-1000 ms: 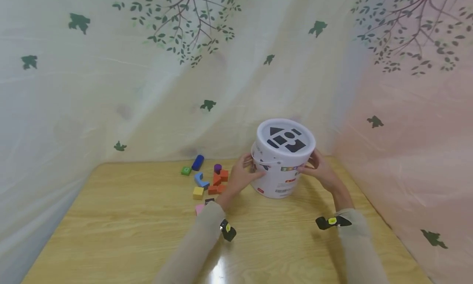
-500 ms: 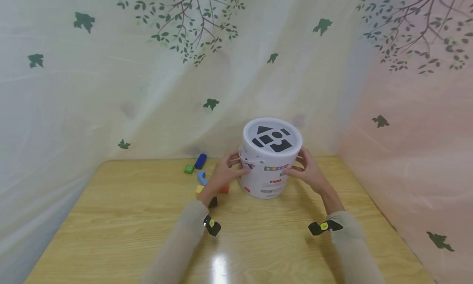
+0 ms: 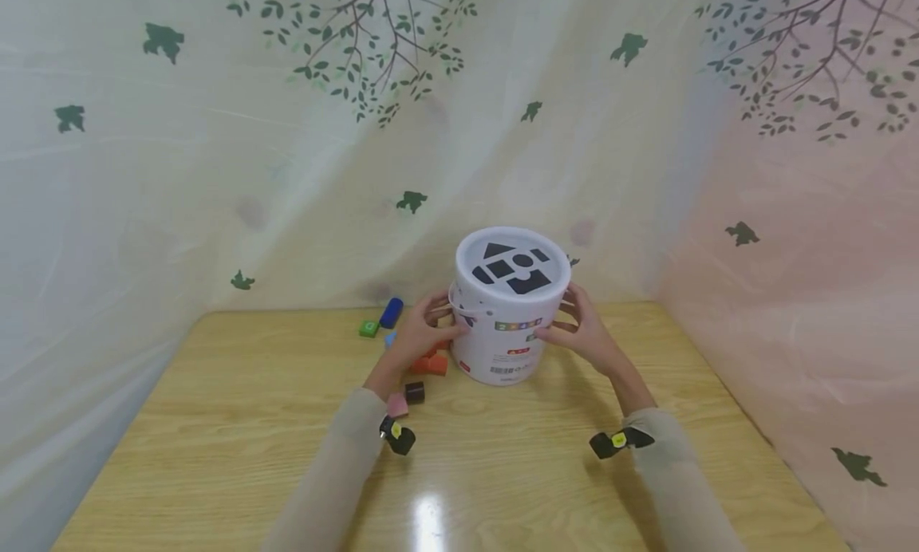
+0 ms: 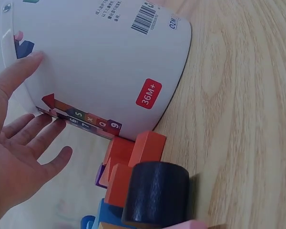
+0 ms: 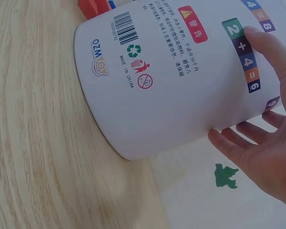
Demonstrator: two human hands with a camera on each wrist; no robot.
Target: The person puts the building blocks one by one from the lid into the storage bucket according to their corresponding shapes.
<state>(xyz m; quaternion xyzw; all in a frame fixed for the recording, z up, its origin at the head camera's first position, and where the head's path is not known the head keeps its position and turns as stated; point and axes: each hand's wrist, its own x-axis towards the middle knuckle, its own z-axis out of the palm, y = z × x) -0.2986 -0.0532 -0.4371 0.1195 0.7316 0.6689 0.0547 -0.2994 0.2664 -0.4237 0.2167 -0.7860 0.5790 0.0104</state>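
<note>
A white toy-block bucket [image 3: 513,341] stands upright on the table, its lid [image 3: 502,253] pierced by shape cut-outs such as a triangle, a circle and a square. My left hand [image 3: 416,333] holds its left side, thumb on the front and fingers reaching round the back, close to the white carry handle [image 3: 452,298]. On the other side my right hand [image 3: 589,337] grips it likewise. In the right wrist view, the right thumb [image 5: 269,47] lies at the printed sums. Orange blocks [image 4: 150,148] sit right at the bucket's base in the left wrist view.
A black cylinder block [image 4: 157,195] and a pink block [image 3: 397,405] lie below my left wrist. Further back are a dark blue cylinder [image 3: 391,313] and a green block [image 3: 369,329]. A leaf-patterned curtain [image 3: 323,201] hangs behind the wooden table [image 3: 215,440].
Both hands have moved the bucket left along the table, toward the blocks. The left hand and forearm now cover several blocks in the head view; the black and pink ones show again beside the wrist.
</note>
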